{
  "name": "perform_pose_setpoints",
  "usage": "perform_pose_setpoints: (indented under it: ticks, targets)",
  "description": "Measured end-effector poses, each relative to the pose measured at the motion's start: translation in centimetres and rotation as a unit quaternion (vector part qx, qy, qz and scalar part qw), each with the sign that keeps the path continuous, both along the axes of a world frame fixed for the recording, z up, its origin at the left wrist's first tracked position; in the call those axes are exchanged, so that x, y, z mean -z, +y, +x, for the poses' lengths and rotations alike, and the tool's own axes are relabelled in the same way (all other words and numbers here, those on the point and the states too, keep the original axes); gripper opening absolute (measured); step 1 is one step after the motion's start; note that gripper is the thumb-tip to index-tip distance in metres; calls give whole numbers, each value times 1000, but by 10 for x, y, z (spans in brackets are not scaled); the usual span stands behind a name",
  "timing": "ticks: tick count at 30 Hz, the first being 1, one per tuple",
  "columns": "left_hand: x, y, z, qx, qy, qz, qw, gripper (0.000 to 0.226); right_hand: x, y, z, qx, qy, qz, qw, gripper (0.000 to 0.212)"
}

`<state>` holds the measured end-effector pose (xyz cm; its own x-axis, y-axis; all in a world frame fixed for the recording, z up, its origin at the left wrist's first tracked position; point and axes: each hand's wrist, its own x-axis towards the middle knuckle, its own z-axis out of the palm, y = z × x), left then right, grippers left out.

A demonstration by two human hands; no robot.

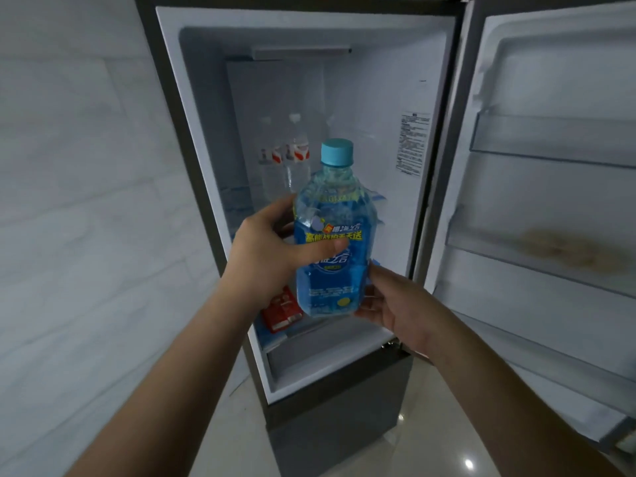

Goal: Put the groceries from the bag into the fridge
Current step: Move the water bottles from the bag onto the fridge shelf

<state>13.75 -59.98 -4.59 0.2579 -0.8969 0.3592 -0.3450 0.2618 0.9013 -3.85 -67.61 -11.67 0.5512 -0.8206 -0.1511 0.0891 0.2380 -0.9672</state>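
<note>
A clear plastic bottle of blue drink with a light-blue screw cap and a blue-and-yellow label (327, 235) stood upright in mid-air in front of the open fridge compartment (426, 98), held by both hands. The left hand (272, 253) wrapped around its middle, thumb pressed across the label; the right hand (389, 304) cupped its base from beneath and to the right, fingers curled under the bottom edge. Behind the bottle, deep in the compartment, two clear bottles with red-and-white labels (292, 156) stood against the back wall. Below and left of the bottle, a red packet (282, 311) lay near the front edge of the compartment floor. To the bottle's right, the interior looked bare up to the side wall. Further right, the grey fridge door (550, 201) stood wide open, showing clear shelf rails.
</note>
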Motion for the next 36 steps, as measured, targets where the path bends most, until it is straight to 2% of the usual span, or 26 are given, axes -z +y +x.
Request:
perform_pose_setpoints:
  ticks: [5,11,17,20,27,36]
  targets:
    - [3,-57,37,-3,53,-3,999,50,-2,-48,37,11,40,-73,996,36]
    - [10,-122,66,-28,107,-10,994,56,-2,-103,57,24,40,-181,982,50]
    - [17,-178,78,-69,82,-13,994,55,3,-166,83,29,51,-301,952,44]
    - [17,-207,83,-89,59,-9,994,57,11,-200,99,51,56,-338,938,48]
    - [16,-262,99,-134,33,-7,990,59,18,-263,128,50,42,-379,923,42]
    - [30,-306,122,-148,90,10,985,55,29,-309,151,24,44,-395,917,38]
